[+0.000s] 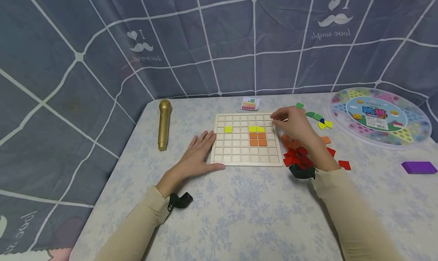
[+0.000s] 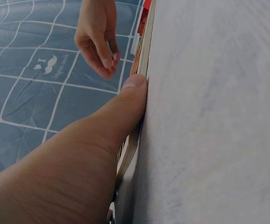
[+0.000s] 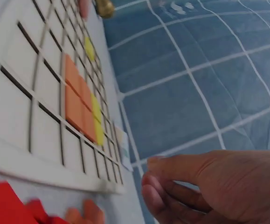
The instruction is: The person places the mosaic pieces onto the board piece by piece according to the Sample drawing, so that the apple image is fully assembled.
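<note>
A pale wooden grid board [image 1: 232, 151] lies flat on the table. My left hand [image 1: 198, 154] is spread at its left side, fingers along that edge and thumb at the front edge. In the grid sit several orange tiles [image 1: 253, 142], a lone yellow tile [image 1: 228, 129] at the left and two yellow pieces [image 1: 252, 128] above the orange ones. Over the board's upper right corner is my right hand [image 1: 295, 124], its fingers bent and the thumb near the fingertips. No piece shows between those fingers [image 3: 172, 169] in the right wrist view.
Red tiles [image 1: 297, 156] and orange tiles lie heaped right of the board, with green pieces [image 1: 315, 116] and yellow ones behind. A small picture card [image 1: 250, 103] is at the back. Also around are a gold microphone [image 1: 164, 124], a round game box [image 1: 380, 139] and a purple block [image 1: 419, 167].
</note>
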`<state>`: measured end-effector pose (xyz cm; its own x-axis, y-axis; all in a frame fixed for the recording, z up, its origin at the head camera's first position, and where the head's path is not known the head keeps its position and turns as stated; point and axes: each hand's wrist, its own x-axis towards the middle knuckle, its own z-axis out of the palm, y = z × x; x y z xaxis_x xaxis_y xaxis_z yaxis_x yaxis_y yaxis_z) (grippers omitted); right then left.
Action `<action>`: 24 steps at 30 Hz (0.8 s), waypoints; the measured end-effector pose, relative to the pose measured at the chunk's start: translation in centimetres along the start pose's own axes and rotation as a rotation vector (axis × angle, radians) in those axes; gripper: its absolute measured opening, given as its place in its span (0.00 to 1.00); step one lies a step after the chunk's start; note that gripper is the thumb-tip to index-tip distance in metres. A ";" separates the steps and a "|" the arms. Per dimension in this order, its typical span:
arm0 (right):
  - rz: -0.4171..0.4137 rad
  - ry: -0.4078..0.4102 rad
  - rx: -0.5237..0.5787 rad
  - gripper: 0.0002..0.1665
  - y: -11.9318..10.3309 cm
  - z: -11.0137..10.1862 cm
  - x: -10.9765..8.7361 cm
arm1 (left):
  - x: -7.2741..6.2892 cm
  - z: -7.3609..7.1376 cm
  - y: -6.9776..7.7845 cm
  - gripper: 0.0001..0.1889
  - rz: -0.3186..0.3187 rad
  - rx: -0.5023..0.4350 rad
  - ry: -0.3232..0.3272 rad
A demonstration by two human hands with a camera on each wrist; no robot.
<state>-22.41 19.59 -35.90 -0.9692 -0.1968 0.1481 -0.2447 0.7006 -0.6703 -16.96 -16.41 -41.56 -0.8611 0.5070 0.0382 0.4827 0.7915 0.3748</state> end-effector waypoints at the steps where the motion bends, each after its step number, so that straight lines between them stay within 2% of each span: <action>1: 0.006 0.009 0.000 0.14 0.3 -0.5 -0.1 | 0.0 0.0 0.0 0.62 0.002 -0.002 0.001; 5: 0.038 0.065 -0.015 0.15 1.5 -2.1 -0.5 | 0.0 0.1 -0.1 0.62 0.007 0.001 0.003; 9: 0.108 0.126 -0.051 0.16 2.6 -2.8 -0.8 | 0.0 0.0 0.0 0.62 0.003 0.010 0.002; 16: 0.289 0.152 -0.150 0.14 3.8 -2.3 -1.3 | -0.1 0.1 -0.1 0.62 0.004 0.005 0.005; 20: 0.309 0.187 -0.185 0.13 4.2 -1.6 -1.4 | -0.2 0.1 0.0 0.62 0.003 0.006 -0.001; 24: 0.320 0.216 -0.174 0.13 4.2 -1.3 -1.4 | -0.1 0.1 0.0 0.62 0.007 0.011 0.006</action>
<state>-22.12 23.71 -37.94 -0.9762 0.1844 0.1138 0.0862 0.8122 -0.5770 -16.85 -16.50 -41.64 -0.8584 0.5109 0.0465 0.4908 0.7916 0.3638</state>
